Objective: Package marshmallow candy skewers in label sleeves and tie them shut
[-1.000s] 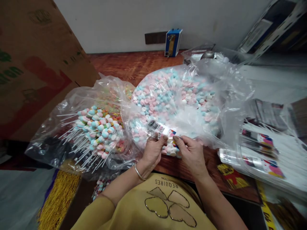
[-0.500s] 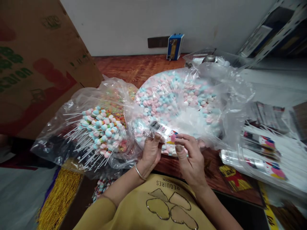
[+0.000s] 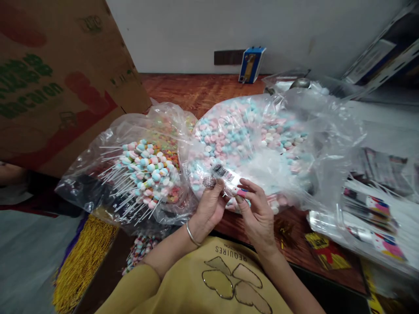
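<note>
Between my two hands is a small printed clear plastic packet (image 3: 228, 176) with dark print at one end and a pink-and-blue pattern at the other. My left hand (image 3: 210, 208) pinches its near side between thumb and fingers. At its patterned end, my right hand (image 3: 258, 213) closes thumb and fingers on the edge. Just beyond lies a large clear bag of pastel pink, blue and white candies (image 3: 225, 126). To the left, a bunch of candy skewers on white sticks (image 3: 147, 174) rests on another clear bag.
A cardboard box (image 3: 65, 87) stands at the left. Flat printed packets (image 3: 373, 235) and white sticks (image 3: 409, 205) lie at the right, near gold twist ties (image 3: 327, 250). A blue device (image 3: 252, 65) stands by the wall. Below left are gold fringe (image 3: 85, 261) and more candies (image 3: 140, 250).
My right thumb and fingers have come together on the packet's patterned end, where they were apart before. The left hand keeps its pinch. The view has shifted slightly left.
</note>
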`<state>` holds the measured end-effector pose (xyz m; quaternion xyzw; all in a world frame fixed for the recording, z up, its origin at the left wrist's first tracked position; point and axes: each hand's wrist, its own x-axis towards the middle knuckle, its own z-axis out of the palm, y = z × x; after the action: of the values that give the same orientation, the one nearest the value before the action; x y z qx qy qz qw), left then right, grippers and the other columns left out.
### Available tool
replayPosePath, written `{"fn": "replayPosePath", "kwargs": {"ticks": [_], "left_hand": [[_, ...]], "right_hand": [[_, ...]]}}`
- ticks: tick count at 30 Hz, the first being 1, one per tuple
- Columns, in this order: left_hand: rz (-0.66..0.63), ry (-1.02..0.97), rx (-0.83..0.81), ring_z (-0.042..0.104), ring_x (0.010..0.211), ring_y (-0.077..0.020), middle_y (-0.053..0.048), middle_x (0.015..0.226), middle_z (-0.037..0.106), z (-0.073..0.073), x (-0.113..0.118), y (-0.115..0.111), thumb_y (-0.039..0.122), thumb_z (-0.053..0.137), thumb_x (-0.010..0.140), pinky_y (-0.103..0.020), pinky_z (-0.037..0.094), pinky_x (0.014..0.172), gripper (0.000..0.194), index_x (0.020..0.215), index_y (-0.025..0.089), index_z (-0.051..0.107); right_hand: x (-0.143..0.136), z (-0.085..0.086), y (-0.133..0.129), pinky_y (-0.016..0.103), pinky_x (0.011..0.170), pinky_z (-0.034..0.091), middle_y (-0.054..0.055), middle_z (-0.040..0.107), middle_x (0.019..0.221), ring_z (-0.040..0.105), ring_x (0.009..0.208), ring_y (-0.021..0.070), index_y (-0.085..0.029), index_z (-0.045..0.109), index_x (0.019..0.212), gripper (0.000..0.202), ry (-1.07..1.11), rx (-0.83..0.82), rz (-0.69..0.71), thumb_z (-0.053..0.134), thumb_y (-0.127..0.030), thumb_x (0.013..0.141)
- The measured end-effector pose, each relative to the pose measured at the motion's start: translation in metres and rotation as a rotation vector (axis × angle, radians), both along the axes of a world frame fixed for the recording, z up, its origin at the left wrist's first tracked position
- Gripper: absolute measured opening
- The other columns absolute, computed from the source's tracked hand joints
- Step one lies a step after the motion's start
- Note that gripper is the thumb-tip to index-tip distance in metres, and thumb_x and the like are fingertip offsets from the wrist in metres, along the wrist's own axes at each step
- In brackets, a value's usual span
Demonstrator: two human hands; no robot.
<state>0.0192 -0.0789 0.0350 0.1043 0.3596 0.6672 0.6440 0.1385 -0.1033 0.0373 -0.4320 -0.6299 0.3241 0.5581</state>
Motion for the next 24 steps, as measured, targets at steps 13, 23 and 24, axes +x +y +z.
{"fn": "replayPosePath", "kwargs": {"ticks": [13, 23, 24], "left_hand": [[-0.074, 0.054, -0.057, 0.047, 0.048, -0.0061, 0.006, 0.057, 0.052, -0.004, -0.023, -0.012, 0.051, 0.100, 0.045, -0.021, 0.035, 0.048, 0.061, 0.072, 0.016, 0.057], [0.474, 0.257, 0.252, 0.036, 0.055, -0.0050, 0.006, 0.065, 0.036, 0.045, -0.163, -0.103, 0.048, 0.095, 0.063, -0.017, 0.040, 0.051, 0.064, 0.063, 0.017, 0.039], [0.525, 0.285, 0.265, 0.037, 0.056, -0.0050, 0.006, 0.066, 0.035, 0.047, -0.172, -0.111, 0.047, 0.094, 0.065, -0.016, 0.041, 0.052, 0.064, 0.063, 0.016, 0.038]], "right_hand": [[-0.013, 0.005, -0.006, 0.050, 0.109, 0.049, 0.007, 0.069, 0.135, 0.063, 0.126, 0.0277, -0.026, 0.078, 0.107, 0.018, 0.048, -0.184, 0.019, 0.063, -0.031, 0.098], [-0.125, 0.034, 0.051, 0.033, 0.083, 0.053, 0.006, 0.074, 0.103, 0.069, 0.094, 0.0212, -0.025, 0.073, 0.112, 0.019, -0.226, 0.159, 0.523, 0.058, -0.028, 0.100], [-0.152, 0.036, 0.058, 0.032, 0.080, 0.052, 0.007, 0.073, 0.102, 0.069, 0.091, 0.0212, -0.024, 0.073, 0.114, 0.022, -0.296, 0.197, 0.573, 0.056, -0.029, 0.101]]}}
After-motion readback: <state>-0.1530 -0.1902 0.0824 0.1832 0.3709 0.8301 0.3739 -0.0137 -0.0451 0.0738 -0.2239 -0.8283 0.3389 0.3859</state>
